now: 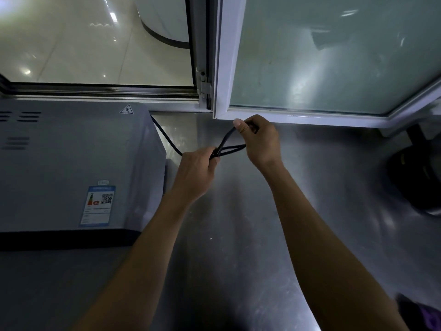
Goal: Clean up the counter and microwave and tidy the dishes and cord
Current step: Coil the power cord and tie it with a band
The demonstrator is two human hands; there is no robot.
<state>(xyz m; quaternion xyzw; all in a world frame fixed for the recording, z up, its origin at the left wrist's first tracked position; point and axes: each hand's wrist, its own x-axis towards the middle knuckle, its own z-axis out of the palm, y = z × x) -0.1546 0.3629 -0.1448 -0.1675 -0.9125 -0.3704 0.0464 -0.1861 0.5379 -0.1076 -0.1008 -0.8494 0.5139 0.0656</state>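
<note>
A black power cord (164, 136) runs from the back corner of the grey microwave (71, 163) at the left, out over the steel counter (238, 223). My left hand (195, 173) grips folded strands of the cord just right of the microwave. My right hand (260, 139) pinches the far end of the same loops near the window frame, thumb on top. Between the hands the cord forms short doubled loops held above the counter.
A white-framed frosted window pane (334, 56) stands open over the back of the counter. A dark round object (412, 177) sits at the right edge. Something purple and dark (427, 314) lies at the bottom right corner.
</note>
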